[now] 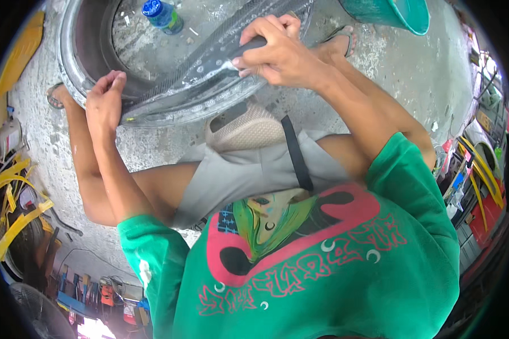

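A large black tire (73, 34) with a whitish, dusty rim lies between my legs. A long dark strip (193, 70) with a fine woven-looking pattern, a row of pale spots and a glossy edge runs slantwise across its near side. At the left, my left hand (104, 101) is closed at the tapered lower end of the strip, thumb and fingers pinched together; the palm hides its grip. My right hand (274, 51) curls round a smooth dark part of the strip farther right. White wet-looking smears show beside its thumb.
Inside the tire's ring stands a blue-lidded jar (163, 17) with a green label. A teal bucket (390, 14) is at the far right. A beige mesh piece (249, 130) lies near my lap. Yellow strips (17, 192) and tools (90, 291) are along the left side.
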Demonstrator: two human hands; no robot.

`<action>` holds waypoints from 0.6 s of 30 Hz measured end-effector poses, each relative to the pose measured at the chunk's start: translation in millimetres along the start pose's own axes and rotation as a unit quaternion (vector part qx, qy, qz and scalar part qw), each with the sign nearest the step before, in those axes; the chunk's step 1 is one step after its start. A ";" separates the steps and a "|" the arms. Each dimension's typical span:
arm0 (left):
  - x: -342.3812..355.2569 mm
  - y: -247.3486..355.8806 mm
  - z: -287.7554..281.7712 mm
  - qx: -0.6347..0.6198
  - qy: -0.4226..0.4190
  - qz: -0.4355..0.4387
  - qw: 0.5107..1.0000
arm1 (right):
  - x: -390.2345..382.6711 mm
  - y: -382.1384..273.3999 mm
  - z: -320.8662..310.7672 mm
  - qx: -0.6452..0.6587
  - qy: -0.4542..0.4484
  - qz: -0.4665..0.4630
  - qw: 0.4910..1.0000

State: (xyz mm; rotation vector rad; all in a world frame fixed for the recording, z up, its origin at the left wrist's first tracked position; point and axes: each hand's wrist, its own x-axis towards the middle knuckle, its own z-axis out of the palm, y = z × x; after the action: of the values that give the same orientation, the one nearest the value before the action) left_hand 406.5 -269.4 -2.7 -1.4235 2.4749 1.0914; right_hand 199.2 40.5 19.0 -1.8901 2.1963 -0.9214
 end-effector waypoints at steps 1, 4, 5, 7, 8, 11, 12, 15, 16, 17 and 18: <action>4.1 4.2 11.6 -0.020 -0.017 0.004 1.000 | -7.9 12.3 -7.8 -0.010 -0.003 0.009 1.000; 3.7 14.3 1.3 -0.017 -0.006 0.025 1.000 | -32.9 83.1 -40.0 -0.157 0.035 0.050 0.986; 2.4 17.8 4.5 -0.040 -0.002 0.014 0.999 | -37.9 100.5 -58.1 -0.033 0.082 0.158 0.984; 3.2 12.0 1.4 -0.040 -0.011 0.014 0.999 | -33.7 101.6 -70.8 0.084 0.135 0.257 0.953; 0.4 8.9 0.5 -0.046 -0.014 0.007 0.999 | -23.8 82.3 -64.8 -0.067 0.080 0.107 0.989; 5.4 -2.5 1.1 -0.032 -0.023 0.013 0.999 | -13.9 22.6 -7.3 -0.069 0.022 0.055 0.996; 10.5 -5.8 12.3 -0.032 -0.034 0.014 0.999 | -20.8 11.9 4.8 0.011 -0.045 0.056 0.997; 3.2 10.3 2.2 -0.008 -0.018 0.002 1.000 | -25.3 35.9 -8.7 0.022 -0.030 0.049 0.998; 3.1 11.8 -0.2 -0.013 -0.013 0.006 1.000 | -26.1 47.4 -17.8 -0.051 0.054 0.037 0.997; 3.0 10.7 -2.5 -0.013 -0.007 0.003 1.000 | -25.1 61.1 -34.4 -0.121 0.137 0.030 0.983; 3.1 6.6 -3.1 -0.011 -0.010 0.001 1.000 | -21.3 82.5 -70.7 -0.220 0.028 -0.105 0.969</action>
State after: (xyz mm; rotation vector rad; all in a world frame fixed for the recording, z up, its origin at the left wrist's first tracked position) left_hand 400.4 -271.5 1.9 -1.4097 2.4592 1.1319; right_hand 100.9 90.5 28.8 -2.3499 2.4269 -0.5442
